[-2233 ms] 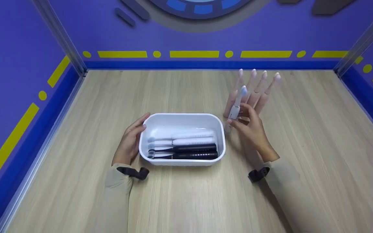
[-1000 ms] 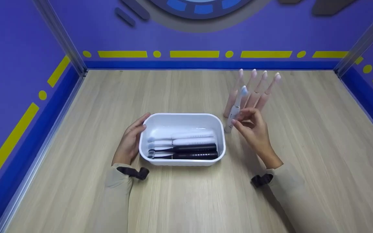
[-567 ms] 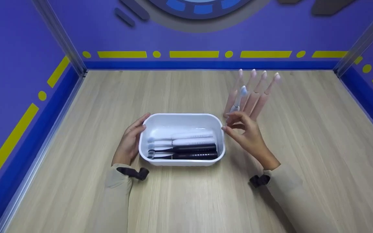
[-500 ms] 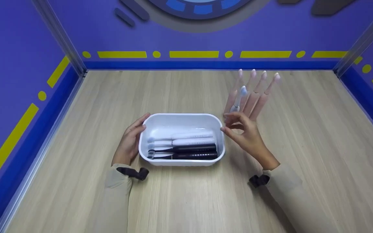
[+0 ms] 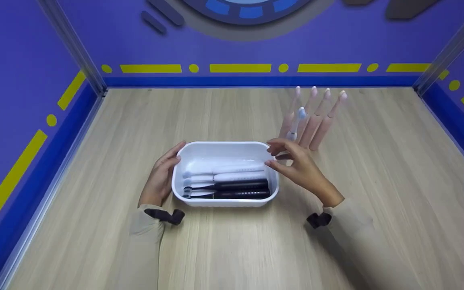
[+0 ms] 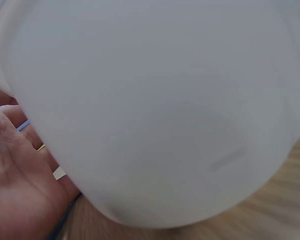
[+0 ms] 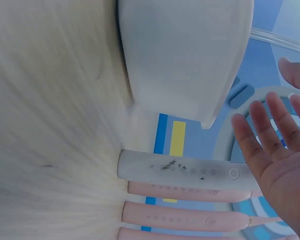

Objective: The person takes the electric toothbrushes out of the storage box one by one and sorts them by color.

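A white plastic bin (image 5: 226,204) lies on the table with black electric toothbrushes (image 5: 242,184) and white electric toothbrushes (image 5: 240,176) on their sides in it. My left hand (image 5: 156,179) grips the bin's left end, thumb at the rim; the left wrist view shows the palm (image 6: 20,185) beside the bin wall. My right hand (image 5: 302,167), fingers apart and holding nothing, hovers at the bin's right rim. Just behind it a white electric toothbrush (image 5: 292,136) stands upright, its lower part hidden by the hand; its handle (image 7: 185,169) shows whole in the right wrist view.
Several pink electric toothbrushes (image 5: 321,128) stand upright close behind the white one. The wood-grain table (image 5: 232,249) is bounded by blue-purple panels (image 5: 240,52) at the back and both sides.
My right hand has let go of the white toothbrush, which stays standing, and has moved left to the bin's right rim. The left hand and the bin stay in place.
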Available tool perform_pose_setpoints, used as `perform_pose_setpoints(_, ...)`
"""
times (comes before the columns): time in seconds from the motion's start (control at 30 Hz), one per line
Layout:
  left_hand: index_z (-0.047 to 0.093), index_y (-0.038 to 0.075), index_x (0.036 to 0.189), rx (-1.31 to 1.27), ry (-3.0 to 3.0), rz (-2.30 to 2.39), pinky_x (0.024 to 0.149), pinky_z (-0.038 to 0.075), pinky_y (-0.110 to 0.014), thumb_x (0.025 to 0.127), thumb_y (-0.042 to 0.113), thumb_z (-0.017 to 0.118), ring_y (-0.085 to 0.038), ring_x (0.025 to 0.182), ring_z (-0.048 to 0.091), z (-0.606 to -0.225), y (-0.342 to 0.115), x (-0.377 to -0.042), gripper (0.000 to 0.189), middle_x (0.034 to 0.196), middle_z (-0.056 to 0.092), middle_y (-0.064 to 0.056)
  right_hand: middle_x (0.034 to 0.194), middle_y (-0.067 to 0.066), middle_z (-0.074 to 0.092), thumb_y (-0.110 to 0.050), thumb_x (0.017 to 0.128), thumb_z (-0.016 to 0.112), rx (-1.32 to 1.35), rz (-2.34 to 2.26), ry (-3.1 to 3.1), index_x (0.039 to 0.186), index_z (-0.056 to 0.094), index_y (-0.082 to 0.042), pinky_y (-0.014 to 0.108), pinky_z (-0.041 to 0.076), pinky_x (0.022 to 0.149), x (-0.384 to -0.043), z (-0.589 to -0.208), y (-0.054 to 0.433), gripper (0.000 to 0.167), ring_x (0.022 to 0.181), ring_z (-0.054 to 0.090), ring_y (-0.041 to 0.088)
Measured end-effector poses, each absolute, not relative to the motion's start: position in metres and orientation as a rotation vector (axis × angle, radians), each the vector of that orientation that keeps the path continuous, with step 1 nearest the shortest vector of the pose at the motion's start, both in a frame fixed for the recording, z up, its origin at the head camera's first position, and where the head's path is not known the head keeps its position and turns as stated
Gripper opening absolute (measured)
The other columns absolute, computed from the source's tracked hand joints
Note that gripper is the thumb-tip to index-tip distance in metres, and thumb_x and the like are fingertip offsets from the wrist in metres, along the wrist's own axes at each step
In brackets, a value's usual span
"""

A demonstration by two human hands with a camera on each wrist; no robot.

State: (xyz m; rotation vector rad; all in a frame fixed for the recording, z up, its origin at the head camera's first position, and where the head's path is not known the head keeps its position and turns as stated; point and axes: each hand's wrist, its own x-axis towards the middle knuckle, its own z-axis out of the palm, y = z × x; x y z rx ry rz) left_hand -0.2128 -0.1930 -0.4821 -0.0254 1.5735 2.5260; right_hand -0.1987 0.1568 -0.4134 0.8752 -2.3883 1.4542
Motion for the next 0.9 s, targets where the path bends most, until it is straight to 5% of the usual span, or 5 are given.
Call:
perform_pose_setpoints(0.23,0.032,0.000,0.148,-0.018,1.574,2.528,0.120,0.021,-0.033,0.099,0.001,0.037,-0.018,0.145,0.027,-0.482,-0.193,-0.212,0.050,0.157,0.030,-0.009,0.105,0.020,0.066,-0.005,0.082,0.074,0.929,1.438,-2.469,0.123,0.058,0.000,0.042,0.058,0.083,-0.208,-0.415,0.156,0.044,0.097,0.064,0.033)
perform_pose_setpoints(0.9,0.032,0.000,0.148,-0.014,1.588,2.520,0.121,0.019,-0.033,0.098,0.000,0.036,-0.019,0.145,0.025,-0.483,-0.193,-0.213,0.050,0.157,0.029,-0.009,0.115,0.019,0.065,-0.017,0.088,0.070,1.103,1.190,-2.810,0.130,0.055,-0.004,0.049,0.052,0.092,-0.217,-0.396,0.138,0.047,0.107,0.062,0.034)
